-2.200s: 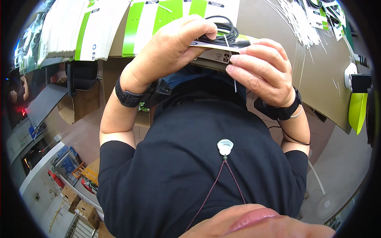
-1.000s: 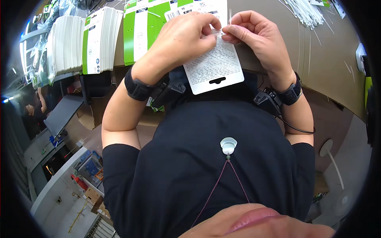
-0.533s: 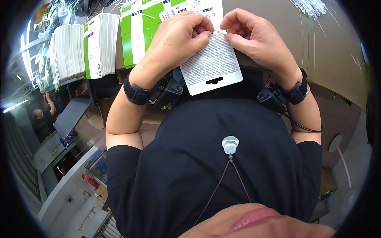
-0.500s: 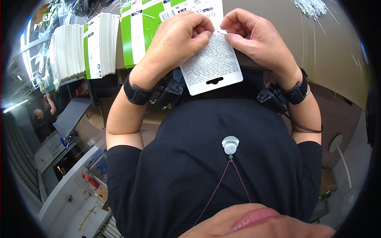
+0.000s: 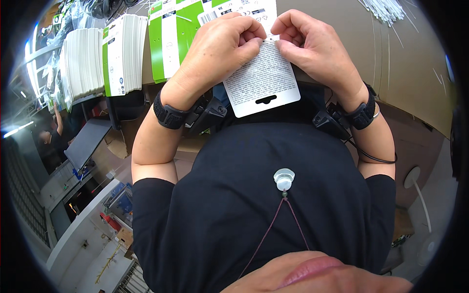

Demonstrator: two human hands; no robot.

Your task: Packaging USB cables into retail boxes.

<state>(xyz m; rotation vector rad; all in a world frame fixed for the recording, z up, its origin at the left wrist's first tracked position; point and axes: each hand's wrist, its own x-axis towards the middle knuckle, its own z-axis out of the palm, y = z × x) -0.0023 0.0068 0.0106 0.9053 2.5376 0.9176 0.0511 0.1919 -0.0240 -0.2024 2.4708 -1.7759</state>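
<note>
A white printed backing card [image 5: 261, 80], with a hang slot at its near end, tilts over the table's near edge between my hands. My left hand [image 5: 217, 49] is closed, its thumb and forefinger pinched at the card's middle. From the other side my right hand [image 5: 312, 49] is closed too, fingers curled and thumb tip against the card by a small hole. Whatever thin piece sits between the right fingertips is too small to make out. The fingers hide part of the card's middle.
Green-and-white cards [image 5: 168, 44] lie left of my hands, beside thick upright stacks of cards [image 5: 115, 56]. A bundle of thin white ties [image 5: 383, 10] rests at the far right of the brown table [image 5: 410, 63], a few loose. Another person [image 5: 53, 132] is far left.
My hands have drawn slightly closer together over the hole in the card, which now shows less. The card has barely shifted. The person at far left has raised an arm.
</note>
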